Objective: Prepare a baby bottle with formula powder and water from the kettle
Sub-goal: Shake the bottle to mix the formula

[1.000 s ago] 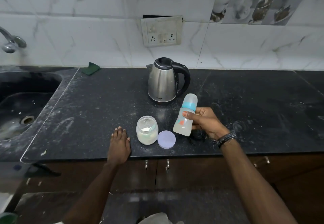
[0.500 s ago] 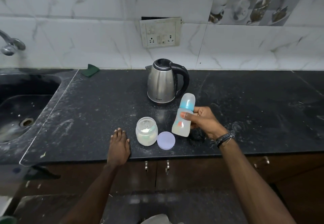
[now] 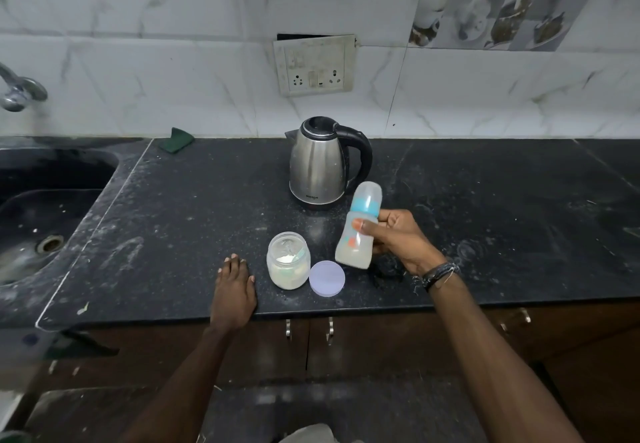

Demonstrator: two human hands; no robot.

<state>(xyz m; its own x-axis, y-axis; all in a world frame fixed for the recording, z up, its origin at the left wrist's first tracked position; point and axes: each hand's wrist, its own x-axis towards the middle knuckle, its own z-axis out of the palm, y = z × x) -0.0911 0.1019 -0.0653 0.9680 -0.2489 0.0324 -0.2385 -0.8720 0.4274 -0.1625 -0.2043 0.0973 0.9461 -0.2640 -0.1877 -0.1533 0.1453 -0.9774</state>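
Dark stone table fills mid-frame. Your right hand curls its fingers around the tilted baby bottle, right of the open formula jar; your left hand lies flat, fingers together.

On the black stone counter I see the steel kettle with a black handle standing toward the back, below the wall socket plate. In front of it sits the open glass jar of white powder, its round lilac lid lying just to its right. My left hand rests flat on the counter's front edge left of the jar, while my right hand holds the clear baby bottle with a blue collar tilted above the counter, right of the jar and in front of the kettle; the dark sink lies far left.
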